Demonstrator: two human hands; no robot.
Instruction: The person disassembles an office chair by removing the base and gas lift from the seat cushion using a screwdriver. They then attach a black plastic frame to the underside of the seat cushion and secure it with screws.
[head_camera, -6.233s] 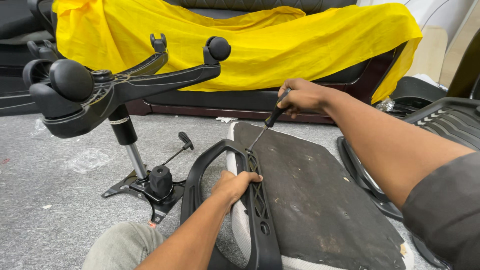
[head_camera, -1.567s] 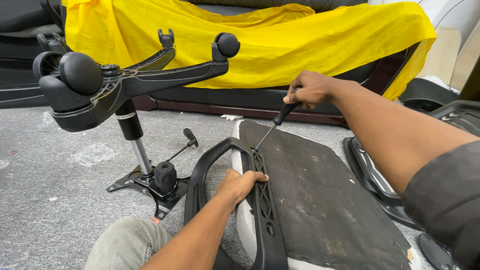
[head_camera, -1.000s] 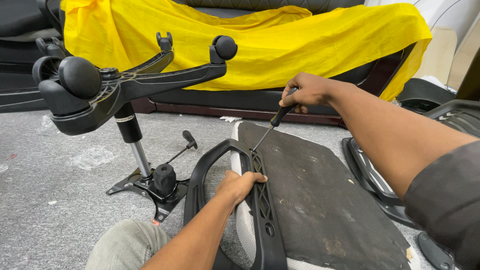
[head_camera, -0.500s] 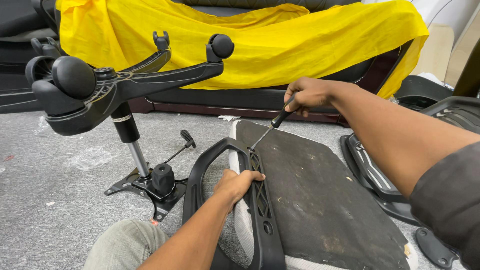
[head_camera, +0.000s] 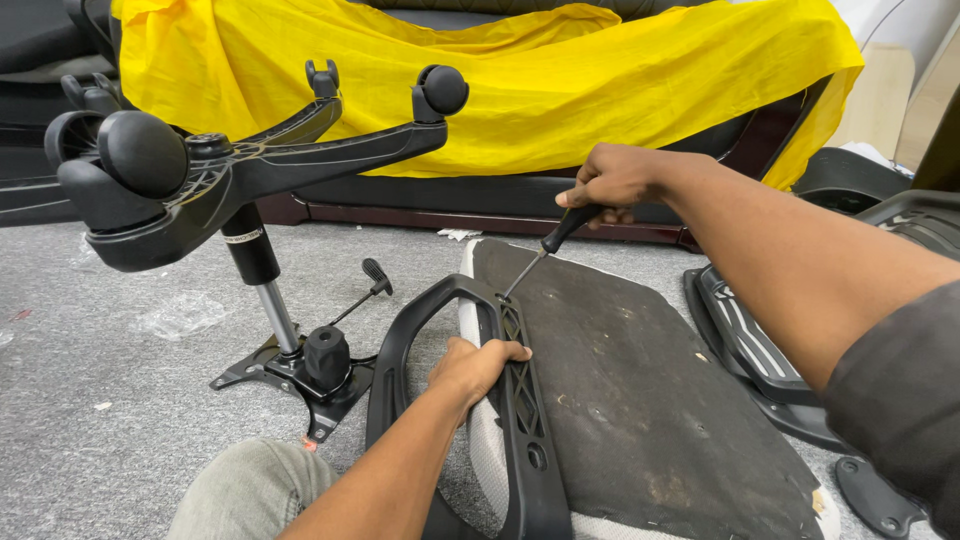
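Right hand clamped on the screwdriver, tip at the armrest mount; left hand grips that armrest. Seat pan and armrest not yet apart, base lies separate.

No packages, signs or screens; only a small white label band around the chair column.

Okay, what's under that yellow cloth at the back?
The yellow cloth drapes over a dark sofa; its black front and reddish-brown base show below the hem. The seat and whatever lies on it are covered.
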